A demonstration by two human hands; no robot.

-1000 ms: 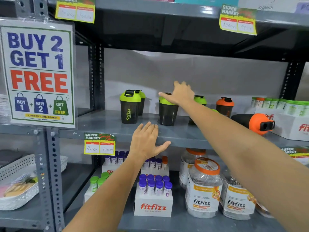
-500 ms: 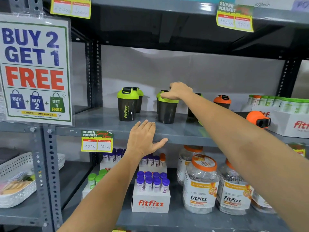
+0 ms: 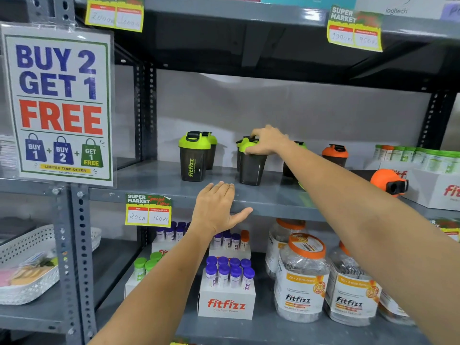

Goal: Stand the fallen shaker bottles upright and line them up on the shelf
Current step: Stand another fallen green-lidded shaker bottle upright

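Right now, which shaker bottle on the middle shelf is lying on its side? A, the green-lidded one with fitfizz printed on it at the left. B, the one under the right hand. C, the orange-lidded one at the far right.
C: the orange-lidded shaker lies on its side with its cap pointing right, while the fitfizz-printed shaker and the one under the right hand stand upright.

grey steel shelf (image 3: 159,178); left fingers (image 3: 220,189) flat on its front edge; lime-lid shaker (image 3: 194,156) upright left of right fingers (image 3: 258,135), second shaker (image 3: 251,168) upright under them; orange-lid shaker (image 3: 334,155) upright further right; orange-lid bottle (image 3: 387,181) lying on its side, far right
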